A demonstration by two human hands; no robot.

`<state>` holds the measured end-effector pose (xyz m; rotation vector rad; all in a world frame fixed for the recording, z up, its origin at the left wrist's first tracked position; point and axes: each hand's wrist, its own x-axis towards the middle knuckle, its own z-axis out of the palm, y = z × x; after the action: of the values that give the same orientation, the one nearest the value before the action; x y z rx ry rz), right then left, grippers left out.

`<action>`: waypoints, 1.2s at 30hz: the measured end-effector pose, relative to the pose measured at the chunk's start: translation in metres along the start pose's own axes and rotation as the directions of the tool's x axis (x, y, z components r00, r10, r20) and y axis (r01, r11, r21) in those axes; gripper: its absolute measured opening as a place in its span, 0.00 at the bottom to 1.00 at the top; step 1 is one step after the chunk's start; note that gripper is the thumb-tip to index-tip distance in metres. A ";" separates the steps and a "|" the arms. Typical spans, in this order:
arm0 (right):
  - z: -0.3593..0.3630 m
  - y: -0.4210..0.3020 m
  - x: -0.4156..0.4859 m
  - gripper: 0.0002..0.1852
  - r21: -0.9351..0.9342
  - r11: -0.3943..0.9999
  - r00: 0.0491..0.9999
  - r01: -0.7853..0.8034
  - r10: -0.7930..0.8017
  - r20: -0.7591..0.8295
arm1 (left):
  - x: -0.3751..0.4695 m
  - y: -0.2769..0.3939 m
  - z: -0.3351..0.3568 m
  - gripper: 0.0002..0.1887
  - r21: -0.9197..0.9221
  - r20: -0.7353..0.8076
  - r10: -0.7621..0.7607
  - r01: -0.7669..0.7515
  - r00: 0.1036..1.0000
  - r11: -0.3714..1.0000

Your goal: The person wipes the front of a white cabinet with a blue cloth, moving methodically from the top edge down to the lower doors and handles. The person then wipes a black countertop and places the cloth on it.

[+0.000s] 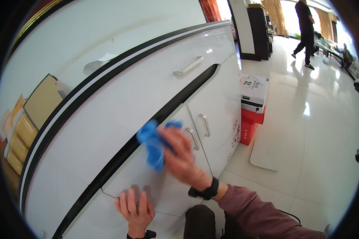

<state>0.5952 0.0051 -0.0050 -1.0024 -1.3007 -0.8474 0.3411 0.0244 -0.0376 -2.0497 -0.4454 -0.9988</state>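
Observation:
In my right hand [181,156] is a bunched blue cloth [154,149], blurred, at the black recessed strip [119,162] across the front of a glossy white cabinet [131,101]. The fingers of that hand are closed around part of the cloth. My left hand [135,209] holds nothing; its fingertips rest on the cabinet front below the strip, slightly apart. To the right of the cloth are two metal door handles, the nearer one [192,139] beside my right hand. A metal drawer handle [188,65] sits above the strip.
Stacked boxes, a white one [253,92] over red ones [248,128], stand beside the cabinet's right end. A flat white panel [264,154] lies on the tiled floor. Containers with yellow contents [19,143] stand on the cabinet top at left. A person [305,33] walks in the background.

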 end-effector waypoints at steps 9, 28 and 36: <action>-0.036 0.077 0.071 0.15 -0.375 0.856 0.924 -0.356 0.382 -0.005 | 0.013 0.001 -0.005 0.19 -0.059 -0.003 -0.016 0.016 1.000 0.998; 0.011 -0.114 0.045 0.20 0.067 0.989 0.938 0.130 -0.145 0.315 | -0.036 -0.023 -0.070 0.19 -0.184 -0.144 -0.283 0.255 0.948 0.949; 0.057 -0.199 -0.012 0.17 0.323 0.875 0.865 0.360 -0.443 0.235 | -0.053 -0.044 -0.102 0.22 -0.090 -0.231 -0.503 0.496 0.833 0.864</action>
<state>0.3890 -0.0137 0.0046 -0.6611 -1.8834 -0.8188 0.2308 -0.0269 -0.0185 -1.8291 -0.8671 -1.5591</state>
